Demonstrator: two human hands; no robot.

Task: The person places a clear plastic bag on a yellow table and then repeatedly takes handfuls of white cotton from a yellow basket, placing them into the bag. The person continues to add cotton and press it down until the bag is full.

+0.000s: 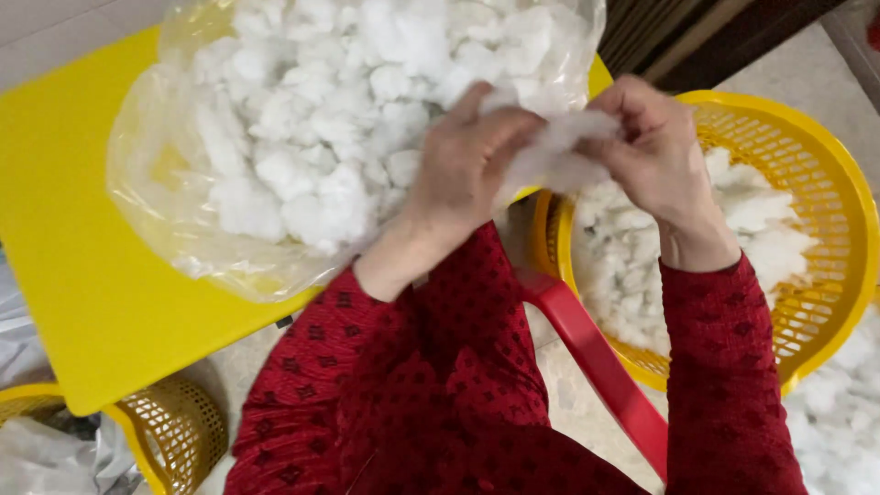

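Both my hands grip one tuft of white fluffy fibre, stretched between them. My left hand pinches its left end and my right hand pinches its right end. Red patterned sleeves cover both arms. The tuft hangs over the gap between a clear plastic bag full of white fibre clumps and a round yellow basket that holds loose white fibre.
The bag lies on a yellow table. A red chair arm runs below the basket. Another yellow basket with crumpled plastic stands at bottom left. More white fibre lies on the floor at bottom right.
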